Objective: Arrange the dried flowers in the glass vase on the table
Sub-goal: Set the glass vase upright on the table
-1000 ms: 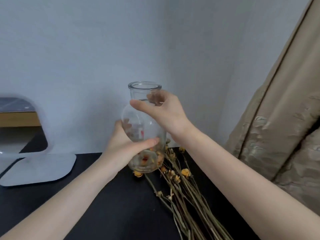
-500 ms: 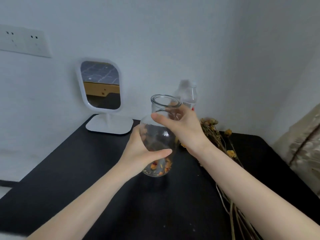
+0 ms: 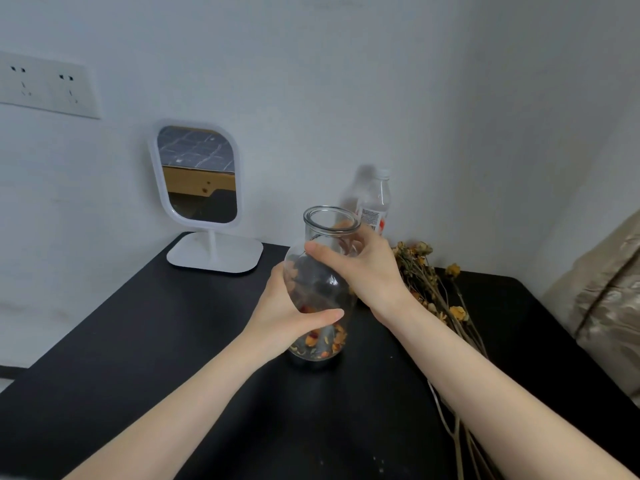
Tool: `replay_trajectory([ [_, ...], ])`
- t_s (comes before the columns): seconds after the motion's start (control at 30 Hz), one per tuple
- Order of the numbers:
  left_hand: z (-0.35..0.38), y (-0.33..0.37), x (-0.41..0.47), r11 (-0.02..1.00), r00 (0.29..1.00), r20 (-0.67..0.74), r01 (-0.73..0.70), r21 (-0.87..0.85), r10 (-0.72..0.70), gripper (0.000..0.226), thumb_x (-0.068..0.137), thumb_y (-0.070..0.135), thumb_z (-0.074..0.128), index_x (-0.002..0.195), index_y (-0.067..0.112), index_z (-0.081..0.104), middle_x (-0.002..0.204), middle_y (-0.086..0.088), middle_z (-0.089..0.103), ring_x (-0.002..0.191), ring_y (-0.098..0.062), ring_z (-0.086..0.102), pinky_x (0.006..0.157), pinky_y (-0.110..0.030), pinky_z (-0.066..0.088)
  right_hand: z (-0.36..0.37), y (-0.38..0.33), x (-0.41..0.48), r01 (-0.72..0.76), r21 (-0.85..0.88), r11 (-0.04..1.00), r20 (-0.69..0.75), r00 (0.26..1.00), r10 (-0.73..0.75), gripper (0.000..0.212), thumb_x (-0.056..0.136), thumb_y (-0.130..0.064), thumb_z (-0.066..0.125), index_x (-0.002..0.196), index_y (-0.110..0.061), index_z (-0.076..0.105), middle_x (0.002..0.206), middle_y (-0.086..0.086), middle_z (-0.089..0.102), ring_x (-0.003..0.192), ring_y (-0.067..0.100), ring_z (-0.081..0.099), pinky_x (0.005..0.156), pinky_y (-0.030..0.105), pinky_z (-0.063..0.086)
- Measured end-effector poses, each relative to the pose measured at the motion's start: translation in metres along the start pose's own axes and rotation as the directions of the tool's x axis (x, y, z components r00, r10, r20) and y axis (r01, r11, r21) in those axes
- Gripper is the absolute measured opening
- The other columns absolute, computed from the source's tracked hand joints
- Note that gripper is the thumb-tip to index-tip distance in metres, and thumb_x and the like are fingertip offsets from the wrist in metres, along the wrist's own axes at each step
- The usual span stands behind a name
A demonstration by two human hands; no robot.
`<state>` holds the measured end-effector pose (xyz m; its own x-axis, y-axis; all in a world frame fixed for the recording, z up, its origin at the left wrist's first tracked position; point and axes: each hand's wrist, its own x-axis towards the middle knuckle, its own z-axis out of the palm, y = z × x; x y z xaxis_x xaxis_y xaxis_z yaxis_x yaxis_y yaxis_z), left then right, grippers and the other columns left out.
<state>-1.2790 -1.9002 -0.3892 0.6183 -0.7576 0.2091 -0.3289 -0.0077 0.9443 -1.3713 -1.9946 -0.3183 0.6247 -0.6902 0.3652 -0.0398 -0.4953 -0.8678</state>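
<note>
A clear glass vase (image 3: 320, 289) with a round body and wide neck stands on the black table (image 3: 166, 341), with loose orange and red petals in its bottom. My left hand (image 3: 287, 317) wraps the lower body of the vase. My right hand (image 3: 363, 268) grips its neck and shoulder just under the rim. A bunch of dried flowers (image 3: 429, 278) with yellow-brown heads and long stems lies on the table to the right, partly hidden behind my right forearm.
A white-framed standing mirror (image 3: 199, 178) stands at the back left of the table. A clear plastic bottle (image 3: 375, 202) stands against the wall behind the vase. A beige curtain (image 3: 602, 299) hangs at the right edge. A wall socket (image 3: 45, 86) sits upper left.
The vase, held in both hands, has come down from above the table and away from the flowers, and now rests near the table's middle. The view has swung left, bringing in mirror and bottle.
</note>
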Motion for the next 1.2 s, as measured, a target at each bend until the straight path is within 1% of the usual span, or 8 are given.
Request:
replay_trajectory([
  [0.13, 0.001, -0.004, 0.003, 1.000, 1.000, 0.005, 0.004, 0.007, -0.004, 0.095, 0.052, 0.040, 0.085, 0.129, 0.030, 0.031, 0.107, 0.029, 0.042, 0.095, 0.014, 0.044, 0.069, -0.007, 0.035, 0.000, 0.005, 0.002, 0.005, -0.011, 1.000, 0.014, 1.000, -0.005, 0.044, 0.067, -0.041, 0.080, 0.103, -0.022, 0.062, 0.100, -0.009, 0.068, 0.095, 0.005, 0.061, 0.086, 0.027, 0.051],
  [0.3, 0.002, -0.008, 0.005, 1.000, 1.000, 0.015, -0.007, 0.017, 0.006, 0.093, 0.054, 0.039, 0.085, 0.129, 0.033, 0.030, 0.108, 0.029, 0.040, 0.097, 0.014, 0.042, 0.072, -0.006, 0.034, 0.000, 0.007, 0.002, 0.024, -0.023, 0.999, 0.037, 0.999, -0.023, 0.037, 0.067, -0.041, 0.079, 0.096, -0.032, 0.059, 0.092, -0.019, 0.065, 0.086, -0.008, 0.059, 0.074, 0.009, 0.045],
  [0.57, 0.004, -0.012, 0.008, 0.999, 1.000, 0.024, -0.014, 0.036, 0.014, 0.087, 0.054, 0.038, 0.085, 0.122, 0.038, 0.030, 0.109, 0.028, 0.043, 0.099, 0.012, 0.046, 0.070, -0.006, 0.037, -0.001, 0.014, 0.004, 0.012, 0.003, 1.000, 0.034, 0.999, -0.012, 0.039, 0.066, -0.039, 0.080, 0.099, -0.030, 0.061, 0.095, -0.015, 0.068, 0.090, -0.003, 0.062, 0.078, 0.016, 0.049],
  [0.73, 0.005, -0.014, 0.009, 0.999, 0.999, 0.035, -0.011, 0.037, 0.010, 0.094, 0.056, 0.036, 0.085, 0.132, 0.029, 0.031, 0.123, 0.016, 0.047, 0.107, 0.001, 0.048, 0.076, -0.007, 0.037, 0.000, 0.016, 0.005, 0.011, -0.029, 1.000, 0.038, 0.999, -0.010, 0.037, 0.067, -0.041, 0.079, 0.095, -0.037, 0.056, 0.088, -0.024, 0.063, 0.082, -0.016, 0.058, 0.067, 0.003, 0.043],
  [0.83, 0.005, -0.014, 0.010, 1.000, 0.999, 0.040, -0.004, 0.025, 0.003, 0.094, 0.057, 0.033, 0.086, 0.134, 0.025, 0.032, 0.129, 0.009, 0.049, 0.114, -0.004, 0.048, 0.080, -0.011, 0.039, 0.001, 0.017, 0.005, 0.003, -0.025, 1.000, 0.028, 1.000, -0.002, 0.042, 0.067, -0.042, 0.078, 0.103, -0.031, 0.059, 0.093, -0.020, 0.064, 0.087, -0.008, 0.058, 0.074, 0.011, 0.046],
  [1.03, 0.006, -0.014, 0.008, 1.000, 0.999, 0.041, -0.006, 0.025, 0.005, 0.092, 0.056, 0.036, 0.085, 0.131, 0.027, 0.032, 0.127, 0.010, 0.048, 0.115, -0.006, 0.049, 0.077, -0.010, 0.040, 0.001, 0.015, 0.003, 0.004, -0.040, 0.999, 0.040, 0.999, -0.003, 0.041, 0.070, -0.042, 0.077, 0.102, -0.032, 0.054, 0.089, -0.026, 0.059, 0.079, -0.018, 0.054, 0.062, 0.000, 0.040],
  [1.13, 0.006, -0.016, 0.007, 1.000, 0.999, 0.051, 0.016, 0.002, -0.016, 0.101, 0.053, 0.041, 0.086, 0.135, 0.026, 0.029, 0.125, 0.015, 0.046, 0.117, -0.007, 0.047, 0.081, -0.013, 0.041, 0.001, 0.013, 0.001, -0.001, -0.029, 1.000, 0.044, 0.999, 0.002, 0.044, 0.071, -0.040, 0.077, 0.106, -0.027, 0.054, 0.099, -0.019, 0.061, 0.089, -0.009, 0.056, 0.073, 0.005, 0.043],
  [1.2, 0.006, -0.016, 0.005, 0.999, 0.998, 0.063, 0.030, -0.015, -0.029, 0.115, 0.045, 0.050, 0.082, 0.140, 0.027, 0.022, 0.125, 0.021, 0.041, 0.122, -0.004, 0.040, 0.088, -0.016, 0.040, -0.002, 0.012, 0.000, -0.020, -0.023, 1.000, 0.072, 0.997, 0.021, 0.051, 0.072, -0.037, 0.077, 0.115, -0.018, 0.055, 0.111, -0.009, 0.063, 0.102, 0.003, 0.058, 0.089, 0.021, 0.048],
])
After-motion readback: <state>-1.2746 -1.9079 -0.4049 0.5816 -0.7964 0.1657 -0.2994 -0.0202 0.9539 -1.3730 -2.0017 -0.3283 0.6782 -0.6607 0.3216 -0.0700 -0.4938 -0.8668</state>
